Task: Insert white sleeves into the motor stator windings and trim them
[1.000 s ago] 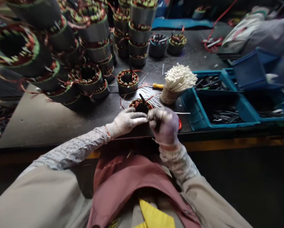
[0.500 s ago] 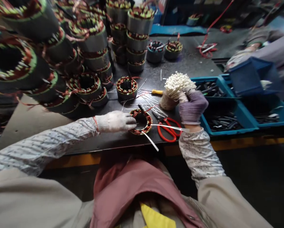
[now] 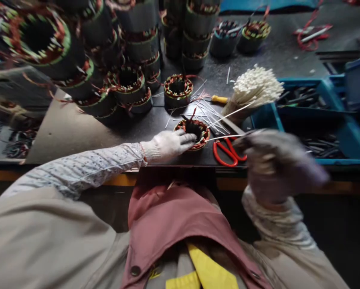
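Observation:
My left hand (image 3: 175, 144), in a white knit glove, holds a small wound motor stator (image 3: 204, 134) at its left side, with fingertips over the bore. Red and copper windings ring the stator. White ties (image 3: 223, 138) stretch from its right side towards my right hand (image 3: 272, 160). That hand, in a purple-grey glove, is smeared by motion; its fingers look closed at the end of a white tie. Red-handled scissors (image 3: 226, 154) lie between the stator and my right hand. Behind them stands a thick bundle of white ties (image 3: 255, 86).
Stacked stators (image 3: 138, 44) crowd the left and back, and another single stator (image 3: 178, 90) stands behind mine. Loose white sticks (image 3: 208, 112) and a yellow handle (image 3: 219, 99) lie on the table. Blue bins (image 3: 321, 160) at right hold black pieces. Red wire (image 3: 310, 34) lies farther back.
My right hand has drawn back from the tie bundle, towards me and to the right. My left hand has stayed on the stator, its fingers reaching farther over the bore. The view has shifted.

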